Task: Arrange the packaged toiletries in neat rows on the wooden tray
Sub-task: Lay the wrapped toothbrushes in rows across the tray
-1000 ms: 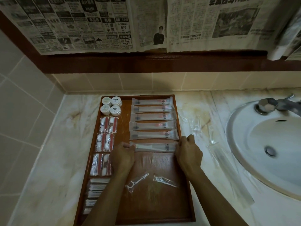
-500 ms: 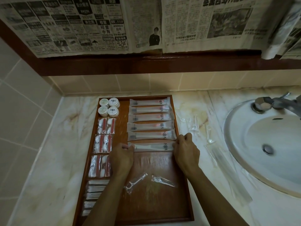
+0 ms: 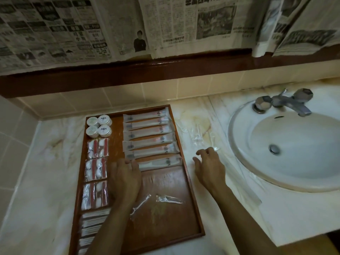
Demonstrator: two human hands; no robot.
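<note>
The right hand (image 3: pixel 208 167) has left the nearest sachet (image 3: pixel 159 162) and now hovers, fingers loosely spread and empty, over the counter (image 3: pixel 46 162) right of the tray (image 3: pixel 193 205). The left hand (image 3: pixel 126 178) lies flat on the sachet's left end. Reaching for the clear packets (image 3: pixel 197 137) could nudge the tray's sachet row askew. The sachets are frosted white, in six tidy rows.
</note>
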